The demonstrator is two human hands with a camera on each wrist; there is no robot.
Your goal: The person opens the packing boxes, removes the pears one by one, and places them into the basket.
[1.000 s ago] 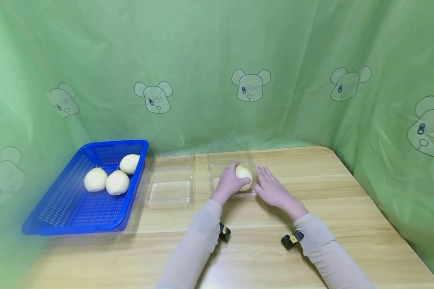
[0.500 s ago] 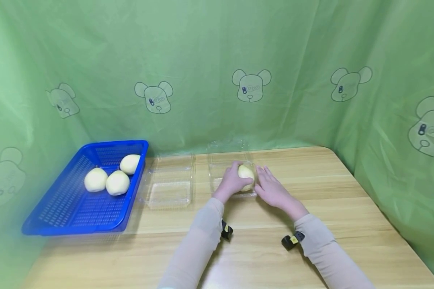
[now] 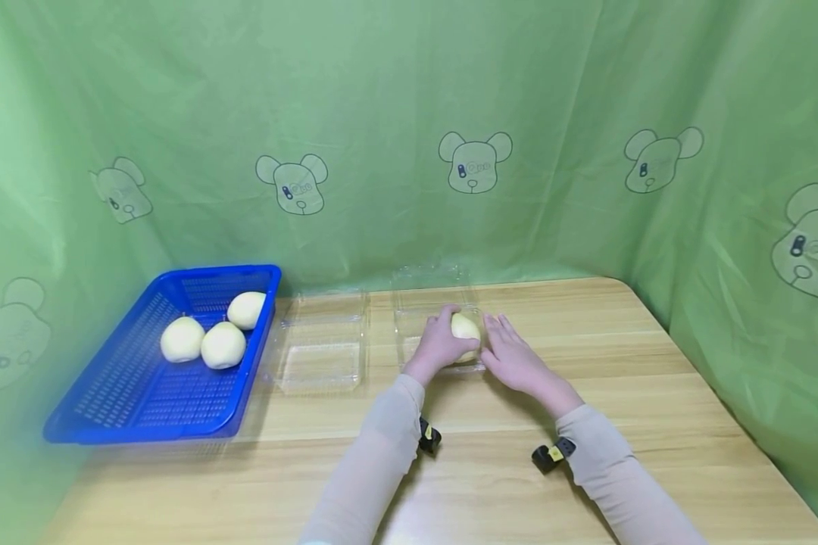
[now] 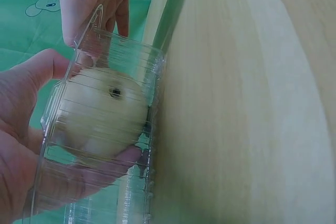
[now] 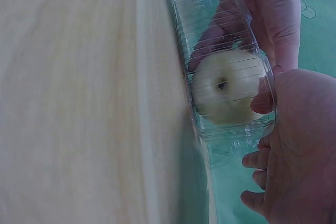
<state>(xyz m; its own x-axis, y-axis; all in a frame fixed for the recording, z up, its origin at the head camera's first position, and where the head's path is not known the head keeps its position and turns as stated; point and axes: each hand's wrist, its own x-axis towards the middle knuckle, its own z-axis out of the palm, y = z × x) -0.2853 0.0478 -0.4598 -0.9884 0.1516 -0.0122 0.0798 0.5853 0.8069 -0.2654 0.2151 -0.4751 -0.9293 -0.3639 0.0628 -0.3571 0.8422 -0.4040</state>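
A pale yellow pear (image 3: 465, 334) lies on its side in the right end of a clear plastic clamshell box (image 4: 126, 51), its dark blossom end facing the person in both wrist views. My left hand (image 3: 441, 342) reaches into the box and holds the pear, thumb on the near side and fingers around the far side. Outside the box, my right hand (image 3: 515, 357) rests against its right wall with the fingers fairly straight. The box's lid (image 3: 432, 286) stands open at the back. In the right wrist view the pear (image 5: 228, 87) shows through the ribbed front wall.
Left of the hands, a second clear clamshell box (image 3: 320, 363) stands open with nothing in it. Farther left, a blue plastic basket (image 3: 143, 433) holds three more pears (image 3: 222, 345). A green curtain (image 3: 382, 151) hangs behind the wooden table (image 3: 491, 484).
The left hand and the pear have shifted slightly to the right, toward the box's right wall. My right hand has stayed in place.
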